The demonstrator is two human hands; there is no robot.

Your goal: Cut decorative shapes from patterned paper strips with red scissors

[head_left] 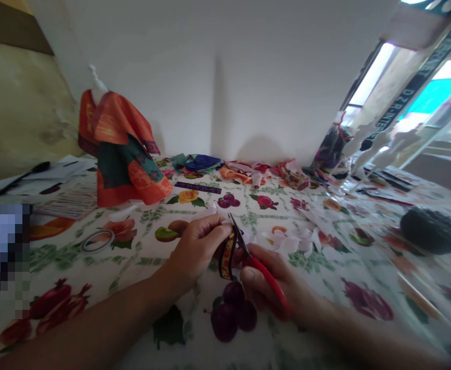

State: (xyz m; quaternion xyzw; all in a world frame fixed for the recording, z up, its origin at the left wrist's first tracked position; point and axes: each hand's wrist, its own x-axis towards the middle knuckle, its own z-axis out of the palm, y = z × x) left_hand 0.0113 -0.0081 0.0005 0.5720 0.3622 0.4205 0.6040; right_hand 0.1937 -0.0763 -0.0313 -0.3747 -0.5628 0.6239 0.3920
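Note:
Between the fingers of my left hand (pixel 200 252) is a patterned ribbon (pixel 226 257), dark-edged with yellow and red, that curls downward. A bit of white material shows at the pinching fingertips. My right hand (pixel 271 280) is wrapped around the red handles of a pair of scissors (pixel 266 282). Their blades point up and away, right beside the ribbon and my left fingertips. Whether the blades touch the ribbon I cannot tell. Both hands are above the fruit-printed tablecloth (pixel 132 313).
At the back left stands a small mannequin in an orange and green dress (pixel 123 149). Fabric scraps (pixel 248 172) line the wall. White scraps (pixel 294 239) lie right of centre, a tape roll (pixel 97 240) at left. White figurines (pixel 372 146) and a dark wrapped bundle (pixel 435 228) are at right.

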